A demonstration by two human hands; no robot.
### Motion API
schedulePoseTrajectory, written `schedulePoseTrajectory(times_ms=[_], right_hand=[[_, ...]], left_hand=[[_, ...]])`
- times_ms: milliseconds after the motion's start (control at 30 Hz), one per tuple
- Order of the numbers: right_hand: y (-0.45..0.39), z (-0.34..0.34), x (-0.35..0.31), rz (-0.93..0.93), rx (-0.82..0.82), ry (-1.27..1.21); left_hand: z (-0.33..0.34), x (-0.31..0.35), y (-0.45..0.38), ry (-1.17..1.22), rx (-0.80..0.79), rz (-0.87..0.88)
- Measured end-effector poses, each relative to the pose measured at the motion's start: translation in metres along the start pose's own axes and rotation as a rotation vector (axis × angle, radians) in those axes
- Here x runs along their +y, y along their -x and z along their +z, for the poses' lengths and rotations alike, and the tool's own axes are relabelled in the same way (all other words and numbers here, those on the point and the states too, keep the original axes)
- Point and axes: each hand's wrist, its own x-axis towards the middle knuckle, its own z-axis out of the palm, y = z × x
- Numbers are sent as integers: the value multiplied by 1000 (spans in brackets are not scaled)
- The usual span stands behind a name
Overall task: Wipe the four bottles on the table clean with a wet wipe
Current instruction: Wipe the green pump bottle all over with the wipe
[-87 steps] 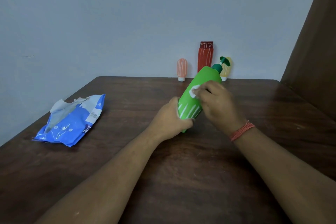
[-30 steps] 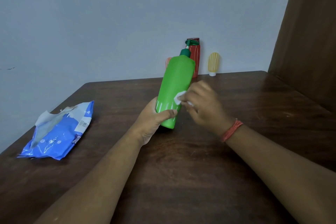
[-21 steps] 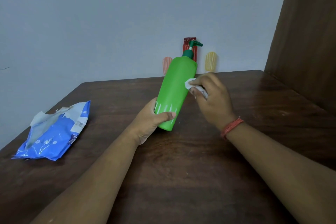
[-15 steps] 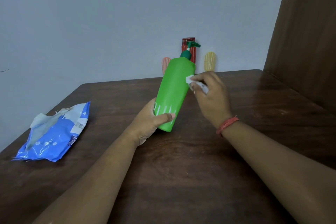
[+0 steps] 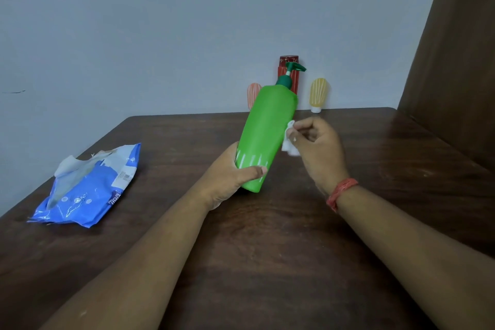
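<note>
Left hand (image 5: 230,177) grips smooth green bottle (image 5: 266,136); right hand (image 5: 318,147) pinches crumpled wipe (image 5: 289,139)

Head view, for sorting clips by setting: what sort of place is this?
Probably a plain room at home: a dark wooden table in a corner, a bare wall, toiletry-style bottles and a wipes pack.

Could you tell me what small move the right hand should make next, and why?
Probably slide the wet wipe along the green bottle: the right hand holds it at the bottle's right edge, while the left hand steadies the tilted base.
</note>
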Motion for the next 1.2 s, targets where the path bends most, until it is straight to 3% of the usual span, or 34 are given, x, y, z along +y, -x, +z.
schedulePoseTrajectory(times_ms=[100,267,400,467,600,767,900,1033,1133,1200], right_hand=[[3,6,6,74,-150,27],[-10,-5,1,76,136,-202],[-1,3,11,25,-70,74],[0,5,14,-92,-110,256],[-5,-1,13,-389,-11,470],[0,6,15,-702,-317,719],[-6,1,12,-645,-188,677],[0,3,13,-734,-377,733],[-6,1,10,-690,-205,681],[-4,1,8,-670,-176,634]], left_hand=[[-5,0,0,10,35,-5],[2,2,2,-142,-13,29],[1,1,-1,-156,60,17],[-1,0,-1,-166,84,8],[1,0,-3,-221,70,17],[2,-2,-5,-167,72,22],[1,-2,-5,-169,64,9],[-1,0,-4,-86,43,7],[-1,0,-2,-5,57,1],[1,4,1,63,78,10]])
